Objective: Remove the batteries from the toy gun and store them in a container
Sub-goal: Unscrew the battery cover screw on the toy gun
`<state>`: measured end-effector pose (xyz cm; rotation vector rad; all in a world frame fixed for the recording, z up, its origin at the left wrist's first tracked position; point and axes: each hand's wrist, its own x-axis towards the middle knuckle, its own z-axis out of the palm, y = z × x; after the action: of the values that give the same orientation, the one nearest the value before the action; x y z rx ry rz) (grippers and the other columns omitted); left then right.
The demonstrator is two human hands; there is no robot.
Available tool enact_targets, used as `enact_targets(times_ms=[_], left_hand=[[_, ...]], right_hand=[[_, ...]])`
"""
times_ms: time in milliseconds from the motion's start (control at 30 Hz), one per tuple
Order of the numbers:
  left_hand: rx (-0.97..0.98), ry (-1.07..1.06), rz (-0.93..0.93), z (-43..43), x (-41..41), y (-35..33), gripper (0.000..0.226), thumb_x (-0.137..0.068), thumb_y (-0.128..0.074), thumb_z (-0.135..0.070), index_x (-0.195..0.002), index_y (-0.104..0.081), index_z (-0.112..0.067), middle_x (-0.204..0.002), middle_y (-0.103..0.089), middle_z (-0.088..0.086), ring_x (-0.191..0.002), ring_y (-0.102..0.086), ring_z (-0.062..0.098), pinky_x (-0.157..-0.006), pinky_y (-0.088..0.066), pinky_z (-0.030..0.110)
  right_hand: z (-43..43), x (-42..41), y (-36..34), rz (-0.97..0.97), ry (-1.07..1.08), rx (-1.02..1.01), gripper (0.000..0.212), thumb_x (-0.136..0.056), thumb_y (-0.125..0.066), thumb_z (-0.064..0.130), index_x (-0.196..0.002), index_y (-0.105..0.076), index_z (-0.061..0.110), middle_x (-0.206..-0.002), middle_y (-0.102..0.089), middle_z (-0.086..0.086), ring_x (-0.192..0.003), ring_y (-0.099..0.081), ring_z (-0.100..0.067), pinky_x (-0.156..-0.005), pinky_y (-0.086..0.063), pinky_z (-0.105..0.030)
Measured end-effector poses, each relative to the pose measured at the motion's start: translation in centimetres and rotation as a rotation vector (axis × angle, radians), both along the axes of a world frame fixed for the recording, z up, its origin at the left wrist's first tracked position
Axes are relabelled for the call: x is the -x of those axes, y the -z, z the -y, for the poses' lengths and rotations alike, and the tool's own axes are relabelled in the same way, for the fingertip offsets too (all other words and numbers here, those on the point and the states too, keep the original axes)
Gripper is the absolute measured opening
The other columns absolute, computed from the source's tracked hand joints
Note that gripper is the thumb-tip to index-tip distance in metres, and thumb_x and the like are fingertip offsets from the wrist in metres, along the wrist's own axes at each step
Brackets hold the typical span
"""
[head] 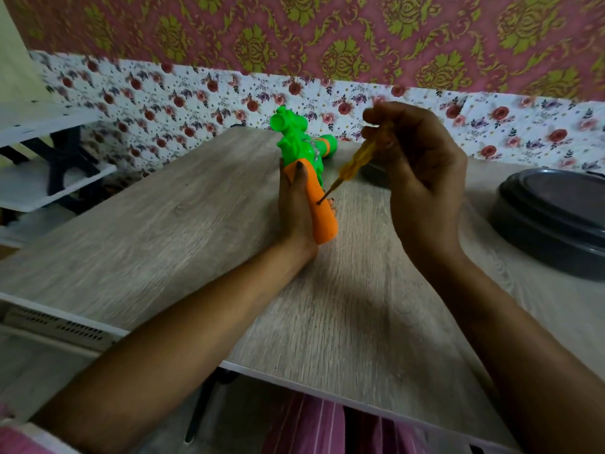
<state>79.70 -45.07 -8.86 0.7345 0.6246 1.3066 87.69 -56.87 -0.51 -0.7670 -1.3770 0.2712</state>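
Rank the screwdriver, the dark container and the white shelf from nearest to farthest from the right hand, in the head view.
1. screwdriver: gripped in the right hand, tip on the toy gun.
2. dark container: on the table, to the hand's right.
3. white shelf: far left, beyond the table's edge.

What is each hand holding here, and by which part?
The left hand grips the toy gun by its orange grip. The right hand holds a yellow screwdriver by its handle, tip against that grip.
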Motion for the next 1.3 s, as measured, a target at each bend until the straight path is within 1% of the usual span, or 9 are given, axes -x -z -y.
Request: enact_targets(times_ms=[100,200,367,533,733,900,1033,1133,1300], left_hand=[[-0.029,-0.003,-0.016,0.0,-0.1,0.0,0.080,-0.075,-0.052,-0.059,-0.141,-0.038,-0.018,-0.089,-0.052,0.007,-0.049,-0.056,0.010,-0.048,-0.047,0.021],[-0.005,-0.005,-0.003,0.0,-0.2,-0.1,0.082,-0.073,-0.053,-0.059,-0.141,-0.040,-0.015,-0.085,-0.053,0.006,-0.048,-0.056,0.012,-0.046,-0.047,0.021],[-0.016,-0.008,-0.002,-0.2,-0.1,0.3,0.067,-0.086,-0.047,-0.053,-0.141,-0.038,-0.015,-0.082,-0.051,0.006,-0.046,-0.054,0.011,-0.046,-0.046,0.021],[-0.015,-0.006,-0.002,0.1,-0.1,-0.1,0.082,-0.070,-0.051,-0.059,-0.140,-0.040,-0.019,-0.095,-0.055,0.009,-0.053,-0.057,0.012,-0.049,-0.048,0.021],[0.012,-0.002,0.009,0.1,0.0,-0.2,0.087,-0.067,-0.053,-0.058,-0.141,-0.038,-0.015,-0.082,-0.049,0.005,-0.049,-0.054,0.012,-0.046,-0.046,0.021],[-0.015,-0.033,0.002,0.5,-0.1,-0.4,0.084,-0.065,-0.053,-0.057,-0.140,-0.040,-0.021,-0.106,-0.053,0.010,-0.059,-0.056,0.013,-0.048,-0.048,0.021],[0.040,-0.010,0.010,0.4,-0.1,-0.5,0.097,-0.058,-0.056,-0.061,-0.142,-0.039,-0.015,-0.090,-0.051,0.006,-0.049,-0.056,0.012,-0.046,-0.046,0.021],[0.028,-0.021,-0.003,0.4,0.0,-0.4,0.079,-0.074,-0.055,-0.057,-0.141,-0.039,-0.018,-0.086,-0.051,0.006,-0.047,-0.057,0.011,-0.047,-0.047,0.021],[-0.016,-0.044,-0.036,1.0,-0.1,-1.0,0.053,-0.087,-0.052,-0.043,-0.135,-0.044,-0.021,-0.088,-0.052,0.006,-0.056,-0.052,0.016,-0.046,-0.047,0.022]], right_hand=[[0.1,0.3,-0.1,0.006,0.033,0.011,0.021,-0.086,-0.055,0.004,-0.101,-0.057,0.019,-0.106,-0.059,-0.015,-0.099,-0.060,-0.025,-0.083,-0.054,-0.032],[0.1,0.3,-0.1,-0.015,0.046,-0.027,0.025,-0.083,-0.059,-0.001,-0.094,-0.055,0.020,-0.091,-0.059,-0.009,-0.088,-0.059,-0.015,-0.079,-0.051,-0.022],[0.1,0.2,-0.3,-0.063,-0.032,0.025,0.028,-0.086,-0.049,0.000,-0.109,-0.053,0.016,-0.103,-0.062,-0.006,-0.102,-0.060,-0.015,-0.089,-0.052,-0.036],[0.2,0.0,-0.4,-0.045,0.088,0.026,0.021,-0.079,-0.069,0.009,-0.096,-0.061,0.019,-0.099,-0.062,-0.013,-0.089,-0.063,-0.018,-0.078,-0.056,-0.032],[0.2,-0.2,-0.4,-0.060,0.033,0.017,0.030,-0.086,-0.052,-0.003,-0.111,-0.055,0.013,-0.100,-0.064,-0.007,-0.102,-0.063,-0.020,-0.092,-0.052,-0.038],[0.2,0.0,-0.5,-0.053,0.104,0.021,0.023,-0.078,-0.069,0.005,-0.094,-0.058,0.017,-0.091,-0.060,-0.012,-0.084,-0.062,-0.018,-0.075,-0.054,-0.023],[0.2,-0.3,-0.6,-0.091,0.017,0.033,0.036,-0.081,-0.059,-0.004,-0.112,-0.054,0.012,-0.095,-0.064,-0.007,-0.096,-0.065,-0.015,-0.086,-0.054,-0.030],[0.2,-0.1,-0.5,-0.018,-0.019,0.067,0.035,-0.084,-0.055,-0.001,-0.116,-0.051,0.013,-0.105,-0.064,-0.011,-0.104,-0.063,-0.017,-0.088,-0.054,-0.032],[-0.5,-0.8,0.4,-0.006,0.180,0.148,0.032,-0.087,-0.057,0.001,-0.108,-0.043,0.021,-0.087,-0.065,-0.011,-0.075,-0.069,-0.017,-0.068,-0.060,-0.036]])
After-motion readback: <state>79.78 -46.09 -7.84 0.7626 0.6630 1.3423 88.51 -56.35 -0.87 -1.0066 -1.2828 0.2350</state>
